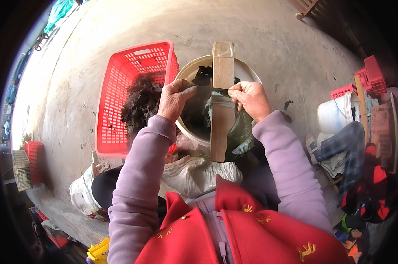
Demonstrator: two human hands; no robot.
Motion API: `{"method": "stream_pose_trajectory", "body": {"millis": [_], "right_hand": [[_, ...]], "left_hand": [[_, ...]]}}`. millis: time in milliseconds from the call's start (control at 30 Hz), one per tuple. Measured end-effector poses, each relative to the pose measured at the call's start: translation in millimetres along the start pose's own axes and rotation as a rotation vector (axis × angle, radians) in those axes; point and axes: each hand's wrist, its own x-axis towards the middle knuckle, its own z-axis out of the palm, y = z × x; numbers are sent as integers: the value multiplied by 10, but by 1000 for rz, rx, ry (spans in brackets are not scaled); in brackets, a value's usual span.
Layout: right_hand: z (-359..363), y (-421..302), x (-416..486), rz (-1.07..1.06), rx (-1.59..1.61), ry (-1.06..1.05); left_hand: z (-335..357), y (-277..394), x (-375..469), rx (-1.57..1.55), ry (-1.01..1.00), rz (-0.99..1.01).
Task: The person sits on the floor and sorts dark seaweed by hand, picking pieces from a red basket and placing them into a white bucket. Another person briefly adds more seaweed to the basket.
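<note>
My left hand [178, 99] and my right hand [249, 99] pinch opposite ends of a thin dark strip [205, 88], perhaps seaweed, stretched above a wooden board [222, 74]. The board lies across the rim of a white round bucket [189, 66]; clear tape wraps its far end and greenish plastic is around its middle. More dark, leafy material [204, 72] shows inside the bucket. To the left, a red plastic crate [114, 109] holds a heap of dark, wet-looking leafy material [141, 105]. A greenish plastic bag [242, 135] hangs at the bucket's near right side.
A white woven sack [199, 175] lies between me and the bucket. At the right, a seated person [347, 145] is beside another white bucket [332, 114] with a board and several red crates [374, 74]. More crates [34, 161] stand at the left, near a concrete ledge [70, 214].
</note>
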Motion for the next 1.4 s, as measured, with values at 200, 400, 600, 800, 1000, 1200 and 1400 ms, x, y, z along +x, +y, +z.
{"method": "stream_pose_trajectory", "body": {"millis": [200,400,600,800,1000,1200,1400], "right_hand": [[144,323,220,-43,-248,189],[31,155,-52,145,450,140],[-14,-385,-689,-66,600,81],[254,-834,-1207,-158,852,-34],[583,-1243,-1517,-341,802,-171],[600,-1158,-1537,-342,564,-68],[838,-872,-1515,-186,722,-198]], "left_hand": [[242,-595,186,728,226,62],[103,-538,35,280,-24,-97],[55,-22,-699,-18,65,-144],[209,470,-1441,-62,-143,-50],[209,735,-1689,-412,-404,100],[-126,710,-1837,-733,-113,117],[-371,729,-1874,-116,-124,100]]}}
